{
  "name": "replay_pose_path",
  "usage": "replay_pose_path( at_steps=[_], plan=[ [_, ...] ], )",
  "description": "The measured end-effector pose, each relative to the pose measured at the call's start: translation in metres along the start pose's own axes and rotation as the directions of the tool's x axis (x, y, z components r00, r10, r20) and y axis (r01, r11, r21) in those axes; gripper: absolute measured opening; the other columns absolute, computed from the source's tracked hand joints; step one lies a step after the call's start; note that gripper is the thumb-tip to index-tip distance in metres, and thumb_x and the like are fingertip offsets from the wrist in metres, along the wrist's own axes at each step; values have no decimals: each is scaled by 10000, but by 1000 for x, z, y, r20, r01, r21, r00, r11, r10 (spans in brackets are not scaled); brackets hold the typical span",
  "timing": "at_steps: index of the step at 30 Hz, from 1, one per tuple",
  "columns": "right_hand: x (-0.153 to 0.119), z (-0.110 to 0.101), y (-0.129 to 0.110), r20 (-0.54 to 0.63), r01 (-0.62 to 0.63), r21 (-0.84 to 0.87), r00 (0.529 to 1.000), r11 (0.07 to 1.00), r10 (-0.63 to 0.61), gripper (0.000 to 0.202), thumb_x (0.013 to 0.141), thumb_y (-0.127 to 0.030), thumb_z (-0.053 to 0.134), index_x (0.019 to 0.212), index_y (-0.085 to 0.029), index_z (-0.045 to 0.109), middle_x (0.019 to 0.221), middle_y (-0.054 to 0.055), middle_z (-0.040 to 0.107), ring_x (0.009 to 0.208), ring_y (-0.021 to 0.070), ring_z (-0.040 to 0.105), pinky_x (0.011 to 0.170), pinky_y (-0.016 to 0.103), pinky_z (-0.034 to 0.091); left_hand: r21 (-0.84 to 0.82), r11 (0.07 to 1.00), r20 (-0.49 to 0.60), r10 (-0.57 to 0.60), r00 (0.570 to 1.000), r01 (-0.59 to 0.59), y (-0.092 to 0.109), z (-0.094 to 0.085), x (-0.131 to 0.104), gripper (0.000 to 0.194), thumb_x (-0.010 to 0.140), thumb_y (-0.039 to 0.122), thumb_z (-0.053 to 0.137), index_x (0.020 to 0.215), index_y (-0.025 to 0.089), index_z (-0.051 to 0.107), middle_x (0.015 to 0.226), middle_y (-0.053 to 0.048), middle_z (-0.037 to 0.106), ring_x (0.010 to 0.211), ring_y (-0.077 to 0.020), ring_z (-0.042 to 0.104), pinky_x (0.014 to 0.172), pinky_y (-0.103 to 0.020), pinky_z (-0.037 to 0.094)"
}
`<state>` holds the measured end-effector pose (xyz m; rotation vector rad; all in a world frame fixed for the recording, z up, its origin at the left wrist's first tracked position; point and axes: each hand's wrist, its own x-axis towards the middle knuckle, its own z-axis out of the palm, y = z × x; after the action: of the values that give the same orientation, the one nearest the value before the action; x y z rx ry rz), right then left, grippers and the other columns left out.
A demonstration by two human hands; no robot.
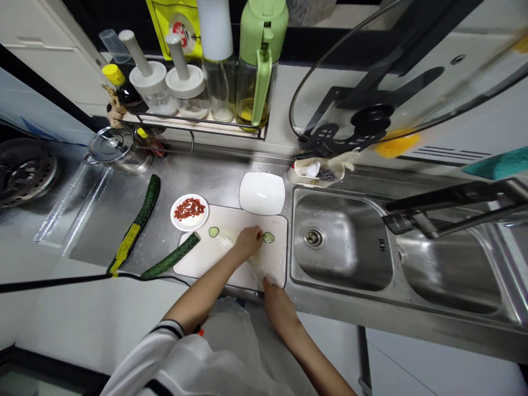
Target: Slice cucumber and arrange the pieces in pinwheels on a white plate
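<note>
My left hand (pixel 247 243) is over the middle of the pale cutting board (pixel 231 275), its fingers curled closed. What they hold, if anything, is hidden. A cucumber slice (pixel 268 237) is right beside those fingertips, and another thin slice (pixel 213 232) lies farther left on the board. Down at the board's front edge, my right hand (pixel 279 303) is closed around what looks like a knife; its pale blade (pixel 256 270) slants up toward my left hand and is hard to make out. A cut cucumber (pixel 171 257) rests with its cut end on the board's left side.
A small plate of red dried berries (pixel 190 210) and a white dish (pixel 262 193) stand behind the board. Left lies a whole cucumber (pixel 145 209) with a yellow band, near a lidded pot (pixel 119 149). A double sink (pixel 342 242) with a faucet (pixel 449 206) is at right.
</note>
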<state>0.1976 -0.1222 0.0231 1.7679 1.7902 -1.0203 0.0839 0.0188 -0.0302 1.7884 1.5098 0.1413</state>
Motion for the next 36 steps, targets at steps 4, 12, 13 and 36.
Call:
replay_pose_path(
  at_steps=[4,12,13,36],
  plan=[
    [1,4,5,-12,5,14,1000,1000,-5,454,812,21,286,1153,-154,529,929,114,671,889,214,661,653,254,445,-140,990,-4,-9,1000,9,-12,-8,-8,225,799,167,507,971,218,643,827,0,681,741,-140,595,695,-226,432],
    [-9,0,14,6,-1,-18,1000,1000,1,446,791,27,282,1096,-168,544,891,105,670,858,222,659,622,258,422,-227,972,48,-44,998,54,-49,-27,-33,258,762,182,557,993,204,670,730,24,658,668,-117,577,655,-207,426],
    [-10,0,15,9,-7,-13,1000,1000,7,444,791,24,285,1097,-170,542,890,102,670,853,220,660,616,254,417,-234,968,62,-78,995,90,-52,-28,-35,249,737,189,595,975,196,667,716,24,652,654,-116,575,633,-205,421],
    [-4,-27,-1,-37,-22,-41,999,999,21,349,833,-10,320,1040,-171,551,855,99,683,811,209,672,595,240,402,-229,962,-205,-194,959,145,-61,-10,-50,236,742,113,543,930,205,651,814,0,693,762,-123,627,733,-220,451]
  ],
)
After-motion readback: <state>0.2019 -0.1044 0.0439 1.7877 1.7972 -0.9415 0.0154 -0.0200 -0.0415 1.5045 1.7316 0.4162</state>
